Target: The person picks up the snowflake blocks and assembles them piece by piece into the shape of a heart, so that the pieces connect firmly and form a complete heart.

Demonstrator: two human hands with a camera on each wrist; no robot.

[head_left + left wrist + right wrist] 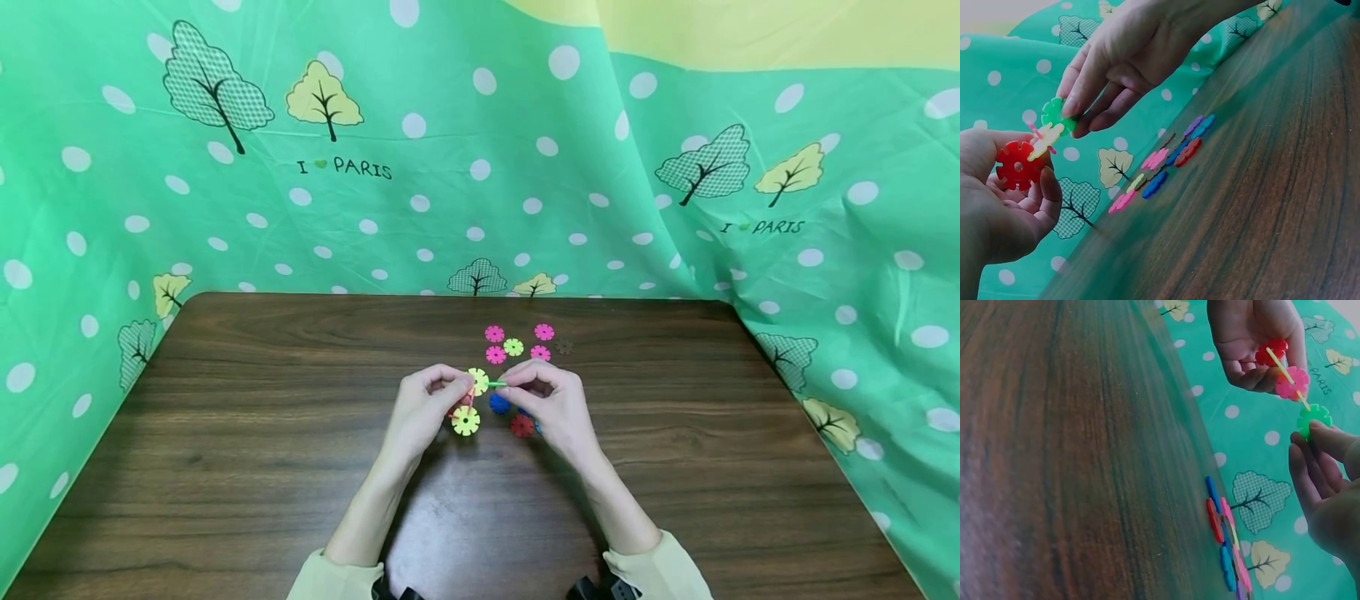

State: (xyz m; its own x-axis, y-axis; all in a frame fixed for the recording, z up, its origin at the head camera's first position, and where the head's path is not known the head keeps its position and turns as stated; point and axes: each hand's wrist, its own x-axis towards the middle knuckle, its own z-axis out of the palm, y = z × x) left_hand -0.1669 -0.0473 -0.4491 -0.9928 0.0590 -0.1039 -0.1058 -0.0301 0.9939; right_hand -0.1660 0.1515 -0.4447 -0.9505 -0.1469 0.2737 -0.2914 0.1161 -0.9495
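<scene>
My left hand (423, 404) grips a small joined cluster of notched plastic discs. In it are a red disc (1017, 165), a pink disc (1292, 382) and yellow discs, one upper (477, 382) and one lower (466, 421). Between thumb and fingers, my right hand (551, 404) pinches a green disc (1314, 420), seen edge-on in the head view. Its rim meets the edge of a yellow disc in both wrist views. Both hands are raised above the table, close together. My left fingers hide part of the cluster.
Loose notched discs lie on the wooden table (262, 467) past and beneath the hands: pink (494, 333), yellow-green (513, 347), brown (564, 346), blue (498, 404) and dark red (522, 426) among them. A green patterned cloth (450, 208) hangs behind the table and along its sides.
</scene>
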